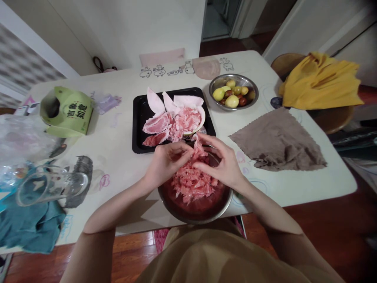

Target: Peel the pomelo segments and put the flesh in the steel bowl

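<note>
My left hand point(166, 163) and my right hand point(225, 161) meet above a metal bowl point(200, 218) at the table's near edge. Between them, the fingers of both pinch a piece of pink pomelo flesh point(199, 150). A heap of loose pomelo pulp point(194, 184) fills the middle of the bowl below. Just beyond stands a black tray point(138, 114), bearing pale pomelo rind point(155, 101) and a pile of pinkish membrane scraps point(185, 121). Part of the bowl's far rim is hidden by my hands.
A steel bowl of green and brown jujube-like fruit point(232, 96) stands at the back right, near a grey-brown cloth point(282, 141). Yellow fabric point(321, 84) hangs over a chair. To the left are a green paper box point(70, 112), a tipped glass point(53, 184) and a teal cloth point(35, 228).
</note>
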Demonstrator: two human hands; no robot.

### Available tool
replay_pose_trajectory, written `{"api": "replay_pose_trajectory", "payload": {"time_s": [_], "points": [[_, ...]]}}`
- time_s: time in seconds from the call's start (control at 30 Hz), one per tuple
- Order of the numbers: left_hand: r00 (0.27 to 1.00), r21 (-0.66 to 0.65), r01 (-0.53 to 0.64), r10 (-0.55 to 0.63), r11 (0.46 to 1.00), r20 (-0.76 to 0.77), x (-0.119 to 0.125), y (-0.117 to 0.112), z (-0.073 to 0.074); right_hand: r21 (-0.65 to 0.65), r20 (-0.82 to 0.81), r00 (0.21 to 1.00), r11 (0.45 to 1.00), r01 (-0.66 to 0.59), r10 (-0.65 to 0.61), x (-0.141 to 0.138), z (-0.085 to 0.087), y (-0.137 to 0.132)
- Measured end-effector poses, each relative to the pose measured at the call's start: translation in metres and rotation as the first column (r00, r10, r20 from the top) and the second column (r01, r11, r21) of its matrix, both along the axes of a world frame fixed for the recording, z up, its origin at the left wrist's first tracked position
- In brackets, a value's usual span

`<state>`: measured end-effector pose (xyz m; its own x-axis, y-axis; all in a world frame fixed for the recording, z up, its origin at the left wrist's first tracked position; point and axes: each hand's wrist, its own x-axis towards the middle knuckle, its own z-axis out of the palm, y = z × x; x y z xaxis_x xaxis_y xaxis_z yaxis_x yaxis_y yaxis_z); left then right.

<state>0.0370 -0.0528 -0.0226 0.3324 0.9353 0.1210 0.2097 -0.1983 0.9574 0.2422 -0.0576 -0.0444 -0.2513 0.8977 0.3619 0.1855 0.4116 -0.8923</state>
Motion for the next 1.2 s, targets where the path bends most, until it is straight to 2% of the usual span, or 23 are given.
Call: {"api": "replay_pose_trajectory", "payload": {"time_s": [0.13, 0.3, 0.47, 0.6, 0.67, 0.83, 0.93, 1.03, 1.1, 1.2], "points": [[0.999, 0.039, -0.021, 0.022, 0.999, -0.024, 0.0, -0.001, -0.001, 0.045, 0.126, 0.99, 0.997, 0.063, -0.069, -0.001, -0.002, -0.002], [0.987, 0.147, -0.058, 0.079, 0.987, -0.138, 0.0, -0.001, -0.005, 0.005, 0.051, 0.996, 0.997, 0.072, -0.073, -0.003, -0.007, -0.003], [0.987, 0.173, -0.045, 0.071, 0.984, -0.146, 0.003, -0.002, -0.004, -0.01, 0.053, 0.995, 0.997, 0.082, -0.081, -0.006, -0.007, -0.004], [0.983, 0.221, -0.039, 0.077, 0.975, -0.166, 0.005, -0.006, -0.002, -0.098, -0.047, 0.993, 0.99, 0.101, -0.106, -0.007, -0.008, -0.003], [0.973, 0.291, -0.02, 0.086, 0.956, -0.215, 0.005, -0.006, -0.002, -0.143, -0.108, 0.985, 0.983, 0.117, -0.133, -0.007, -0.009, -0.003], [0.943, 0.526, 0.048, 0.134, 0.849, -0.303, 0.004, -0.004, -0.006, -0.188, -0.179, 0.974, 0.977, 0.104, -0.138, -0.008, -0.01, -0.005], [0.923, 0.602, 0.117, 0.137, 0.79, -0.359, 0.003, -0.002, -0.007, -0.187, -0.182, 0.975, 0.978, 0.093, -0.127, -0.007, -0.008, -0.005], [0.895, 0.665, 0.18, 0.16, 0.725, -0.416, 0.0, -0.004, -0.005, -0.178, -0.165, 0.985, 0.984, 0.023, -0.053, -0.004, -0.002, -0.003], [0.875, 0.719, 0.215, 0.197, 0.661, -0.442, -0.002, -0.006, -0.004, -0.123, -0.124, 0.992, 0.992, 0.008, -0.023, -0.002, 0.002, -0.003], [0.853, 0.788, 0.266, 0.245, 0.556, -0.461, -0.004, -0.007, -0.002, 0.032, -0.031, 0.998, 0.997, 0.063, -0.062, 0.0, 0.007, -0.003]]}}
